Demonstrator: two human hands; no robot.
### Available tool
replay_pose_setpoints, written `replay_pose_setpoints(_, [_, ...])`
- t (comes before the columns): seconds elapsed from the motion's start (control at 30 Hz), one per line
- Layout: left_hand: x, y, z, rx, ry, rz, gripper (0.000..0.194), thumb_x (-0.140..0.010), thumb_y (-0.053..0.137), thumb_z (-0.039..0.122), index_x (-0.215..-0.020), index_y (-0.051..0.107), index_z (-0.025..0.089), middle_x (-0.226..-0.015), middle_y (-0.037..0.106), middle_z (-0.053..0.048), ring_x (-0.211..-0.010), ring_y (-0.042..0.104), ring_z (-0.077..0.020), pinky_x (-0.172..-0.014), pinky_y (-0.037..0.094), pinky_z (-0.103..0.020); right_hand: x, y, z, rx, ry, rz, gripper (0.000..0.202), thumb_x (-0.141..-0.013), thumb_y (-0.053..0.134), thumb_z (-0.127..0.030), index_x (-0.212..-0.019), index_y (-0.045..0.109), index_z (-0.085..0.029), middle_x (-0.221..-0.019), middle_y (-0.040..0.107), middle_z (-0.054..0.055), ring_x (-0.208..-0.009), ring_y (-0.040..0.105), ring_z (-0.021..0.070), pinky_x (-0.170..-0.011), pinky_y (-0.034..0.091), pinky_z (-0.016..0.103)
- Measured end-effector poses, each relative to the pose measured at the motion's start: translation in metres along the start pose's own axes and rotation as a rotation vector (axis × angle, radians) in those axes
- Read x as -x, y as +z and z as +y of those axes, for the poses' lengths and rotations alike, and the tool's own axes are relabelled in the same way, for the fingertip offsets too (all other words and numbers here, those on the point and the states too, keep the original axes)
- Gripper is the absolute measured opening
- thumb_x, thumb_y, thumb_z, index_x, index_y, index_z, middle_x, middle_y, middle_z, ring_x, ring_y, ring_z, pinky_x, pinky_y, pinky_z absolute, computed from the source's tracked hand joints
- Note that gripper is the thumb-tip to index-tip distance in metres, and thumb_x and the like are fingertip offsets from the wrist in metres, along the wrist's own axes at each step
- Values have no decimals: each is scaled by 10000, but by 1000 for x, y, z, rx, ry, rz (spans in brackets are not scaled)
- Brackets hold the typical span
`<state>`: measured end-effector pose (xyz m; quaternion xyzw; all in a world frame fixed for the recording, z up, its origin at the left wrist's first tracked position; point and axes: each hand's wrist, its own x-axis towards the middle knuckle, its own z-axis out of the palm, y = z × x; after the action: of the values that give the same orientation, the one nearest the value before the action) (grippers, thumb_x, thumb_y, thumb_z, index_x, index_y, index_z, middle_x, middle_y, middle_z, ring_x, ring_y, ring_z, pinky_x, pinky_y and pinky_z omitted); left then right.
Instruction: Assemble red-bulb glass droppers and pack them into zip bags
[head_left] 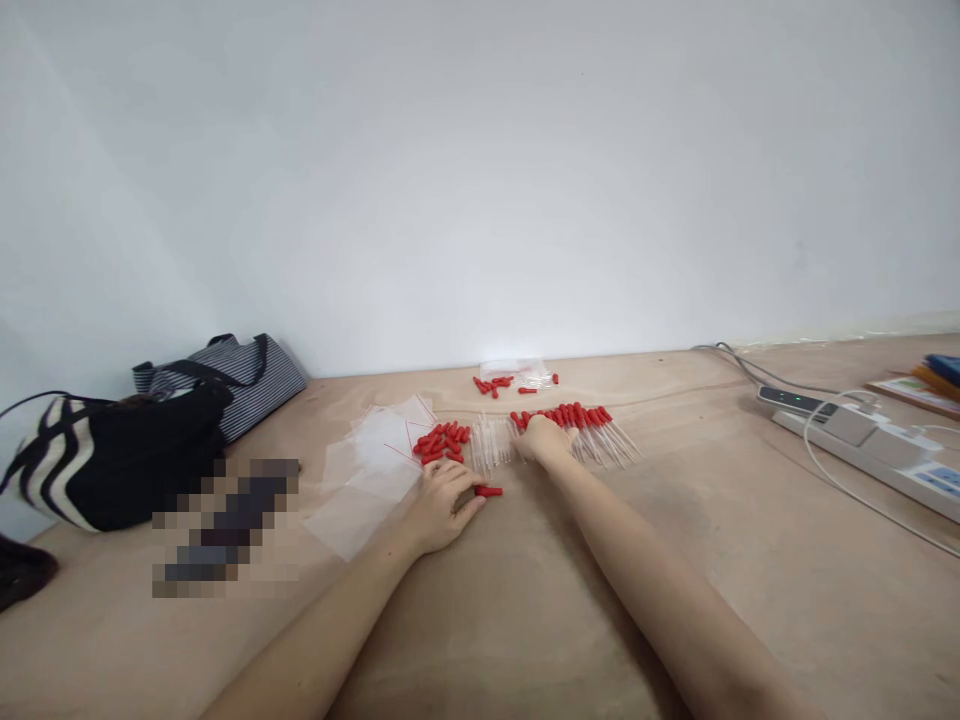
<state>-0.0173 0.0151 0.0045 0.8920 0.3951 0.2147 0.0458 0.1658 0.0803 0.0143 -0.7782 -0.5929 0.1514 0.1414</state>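
My left hand (448,505) rests on the table with its thumb and fingertips at one red rubber bulb (490,491), pinching its left end. Just beyond it lies a pile of red bulbs (442,443), beside a row of clear thin tubes (491,445). At the left end of a row of tubes topped with red bulbs (600,440) is my right hand (543,440). Its fingers are bent down and mostly hidden behind the hand, so what they hold cannot be made out. Clear plastic bags (375,455) are spread left of the pile.
More red bulbs (495,384) and a small clear bag (517,369) lie near the wall. A black bag (150,455) and a striped bag (262,385) stand at left. A power strip (877,455) with cables is at right on the wooden table (720,560).
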Motion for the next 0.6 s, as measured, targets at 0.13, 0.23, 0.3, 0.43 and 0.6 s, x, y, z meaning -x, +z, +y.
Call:
replay_pose_setpoints(0.13, [0,0,1,-2,-21,29,147,-787,476,259,-858,599,224,-852,638,-23,-862,526,-190,-849,290,-383,7,-5,11,-12,-64,28,322,-759,463,-430,-718,632,-158,-763,650,102,-792,577,232,-843,251,434])
replay_pose_setpoints(0.23, [-1,0,2,-8,-32,34,155,-790,471,267,-846,608,221,-850,644,-31,-858,529,-196,-850,292,-390,17,-13,27,-25,-166,29,338,-784,439,-411,-640,632,-173,-718,646,78,-773,565,210,-811,277,383])
replay_pose_setpoints(0.3, [0,0,2,-18,-35,36,160,-796,464,268,-842,610,222,-844,646,-33,-852,530,-197,-853,291,-394,27,-17,42,-33,-244,47,253,-787,462,-344,-685,637,-191,-779,648,57,-834,542,198,-799,277,341])
replay_pose_setpoints(0.43, [0,2,1,-46,-36,59,160,-793,456,246,-840,608,228,-841,647,-27,-848,533,-196,-862,283,-403,45,-16,83,-13,-535,159,181,-793,493,-291,-714,619,-188,-805,623,43,-850,497,183,-743,263,306])
replay_pose_setpoints(0.6, [0,4,4,-60,-42,78,156,-763,475,210,-830,614,230,-822,637,-18,-829,532,-191,-856,276,-407,54,-8,121,-20,-754,190,198,-813,494,-309,-698,617,-203,-696,588,17,-757,486,161,-720,260,312])
